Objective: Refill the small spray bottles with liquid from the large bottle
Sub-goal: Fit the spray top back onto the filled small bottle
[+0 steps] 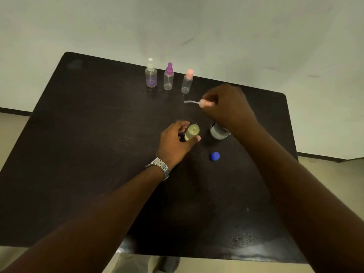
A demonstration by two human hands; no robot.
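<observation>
My left hand (175,140) grips the filled small bottle (192,132) on the worktop (88,134) while my right hand (226,107) pinches its spray top (204,103), whose dangling tube could miss the neck and tip it.
</observation>
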